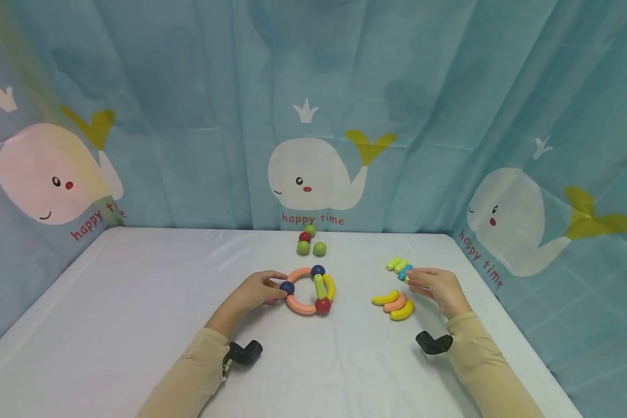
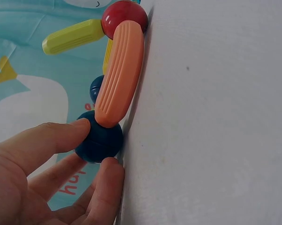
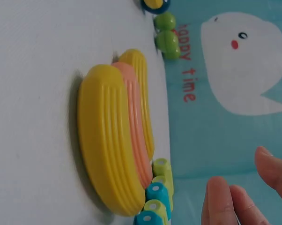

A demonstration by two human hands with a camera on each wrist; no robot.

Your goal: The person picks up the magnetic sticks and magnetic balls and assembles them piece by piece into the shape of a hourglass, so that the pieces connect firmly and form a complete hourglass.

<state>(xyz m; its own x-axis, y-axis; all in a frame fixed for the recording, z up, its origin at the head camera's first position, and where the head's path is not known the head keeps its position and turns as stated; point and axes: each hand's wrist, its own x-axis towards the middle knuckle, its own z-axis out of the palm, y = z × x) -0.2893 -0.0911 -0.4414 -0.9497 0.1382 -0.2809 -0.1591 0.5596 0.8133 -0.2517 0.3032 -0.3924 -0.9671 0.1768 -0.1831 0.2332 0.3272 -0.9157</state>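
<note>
A ring of toy pieces lies on the table in the head view. It joins orange curved sticks, a yellow curved stick, a red ball and two blue balls. A light green straight stick rises from the red ball. My left hand pinches the ring's left blue ball between thumb and fingers. My right hand hovers by the short green and blue sticks, thumb and fingers apart. Nothing shows between its fingertips in the right wrist view.
Two yellow curved sticks with an orange one between them lie left of my right hand. Green balls and a red ball sit near the table's back edge. A whale-print curtain hangs behind.
</note>
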